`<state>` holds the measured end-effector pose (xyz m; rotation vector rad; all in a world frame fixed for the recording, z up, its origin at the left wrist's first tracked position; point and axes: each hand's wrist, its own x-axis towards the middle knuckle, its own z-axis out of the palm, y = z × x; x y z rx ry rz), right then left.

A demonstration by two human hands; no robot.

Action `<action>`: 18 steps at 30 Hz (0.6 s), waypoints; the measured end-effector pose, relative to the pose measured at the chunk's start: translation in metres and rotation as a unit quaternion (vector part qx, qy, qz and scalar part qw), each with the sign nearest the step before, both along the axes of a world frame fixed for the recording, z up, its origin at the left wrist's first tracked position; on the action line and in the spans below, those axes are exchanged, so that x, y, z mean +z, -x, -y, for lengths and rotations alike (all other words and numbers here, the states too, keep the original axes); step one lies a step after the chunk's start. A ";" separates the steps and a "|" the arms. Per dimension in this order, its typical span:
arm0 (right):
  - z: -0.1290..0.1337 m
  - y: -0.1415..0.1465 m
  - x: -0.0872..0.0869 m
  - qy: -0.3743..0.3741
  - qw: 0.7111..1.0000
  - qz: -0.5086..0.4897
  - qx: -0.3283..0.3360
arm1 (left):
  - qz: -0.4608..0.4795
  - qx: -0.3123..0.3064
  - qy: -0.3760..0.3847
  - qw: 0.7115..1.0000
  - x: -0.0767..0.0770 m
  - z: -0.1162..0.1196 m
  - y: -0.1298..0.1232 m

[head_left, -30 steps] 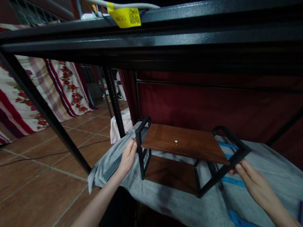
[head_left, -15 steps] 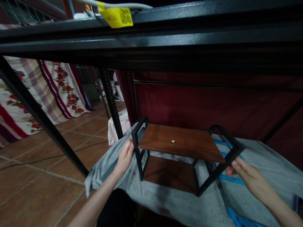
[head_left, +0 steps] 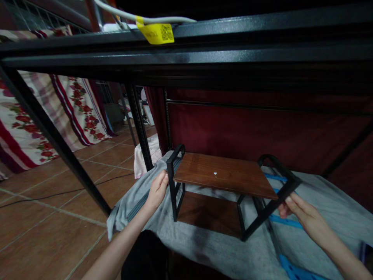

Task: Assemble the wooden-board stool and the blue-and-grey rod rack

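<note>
A small two-tier rack with a brown wooden top board (head_left: 224, 175) and black metal side frames stands on a grey cloth (head_left: 215, 243). Its lower board (head_left: 208, 212) shows beneath the top one. My left hand (head_left: 157, 190) is closed at the outer side of the left frame (head_left: 171, 194), its fingertips against the metal. At the right frame (head_left: 266, 212), my right hand (head_left: 300, 210) pinches the metal near the end of the top board. A small white mark lies on the top board.
A black metal beam (head_left: 233, 56) with a yellow tag (head_left: 159, 33) crosses above the rack. Blue plastic pieces (head_left: 287, 221) lie right of it. A slanted black post (head_left: 58, 144) and tiled floor (head_left: 35, 221) are at the left, a dark red curtain (head_left: 247, 132) behind.
The view has shifted slightly, so the beam and tag sit lower and further right. The rack's left frame and my left hand appear a little further right; both hands keep their hold.
</note>
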<state>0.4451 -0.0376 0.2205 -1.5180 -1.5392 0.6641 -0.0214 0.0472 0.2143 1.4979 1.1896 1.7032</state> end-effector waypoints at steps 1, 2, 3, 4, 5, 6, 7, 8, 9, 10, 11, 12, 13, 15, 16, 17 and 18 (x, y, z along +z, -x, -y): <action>0.000 -0.001 -0.001 0.000 1.000 -0.004 0.000 | 0.002 -0.008 0.002 1.000 0.000 -0.001 0.001; -0.001 -0.001 -0.001 0.000 1.000 -0.007 0.000 | 0.002 -0.015 0.003 1.000 0.001 -0.002 0.002; -0.002 -0.002 -0.002 0.001 1.000 -0.011 0.001 | -0.003 -0.021 0.005 1.000 0.002 -0.003 0.003; -0.002 -0.002 -0.002 0.001 1.000 -0.015 0.001 | -0.013 -0.028 0.006 0.999 0.003 -0.003 0.004; -0.002 -0.003 -0.003 0.002 1.000 -0.018 0.002 | -0.026 -0.037 0.008 0.999 0.005 -0.003 0.005; -0.003 -0.003 -0.003 0.003 1.000 -0.022 0.003 | -0.039 -0.048 0.009 0.998 0.007 -0.002 0.005; -0.003 -0.003 -0.003 0.003 1.000 -0.025 0.003 | -0.053 -0.059 0.009 0.997 0.009 -0.002 0.006; -0.003 -0.002 -0.003 0.004 1.000 -0.027 0.003 | -0.065 -0.068 0.008 0.996 0.010 -0.001 0.007; -0.002 -0.001 -0.002 0.005 1.000 -0.028 0.003 | -0.074 -0.075 0.007 0.994 0.012 -0.001 0.007; -0.002 0.000 -0.001 0.006 1.000 -0.029 0.004 | -0.079 -0.078 0.008 0.994 0.012 0.000 0.008; -0.001 0.001 0.000 0.006 1.000 -0.030 0.006 | -0.080 -0.077 0.010 0.994 0.013 0.000 0.008; 0.000 0.003 0.001 0.006 0.999 -0.031 0.009 | -0.076 -0.077 0.015 0.994 0.013 0.000 0.008; 0.000 0.005 0.003 0.006 0.999 -0.033 0.013 | -0.067 -0.078 0.025 0.994 0.012 -0.001 0.008; 0.002 0.008 0.005 0.003 0.999 -0.038 0.020 | -0.044 -0.083 0.047 0.995 0.011 -0.002 0.008; 0.002 0.009 0.007 0.001 0.999 -0.041 0.022 | -0.033 -0.085 0.054 0.994 0.010 -0.003 0.008; 0.003 0.010 0.007 -0.002 0.999 -0.043 0.022 | -0.025 -0.090 0.059 0.994 0.010 -0.005 0.008; 0.003 0.011 0.008 -0.005 0.999 -0.045 0.021 | -0.022 -0.094 0.063 0.993 0.009 -0.006 0.009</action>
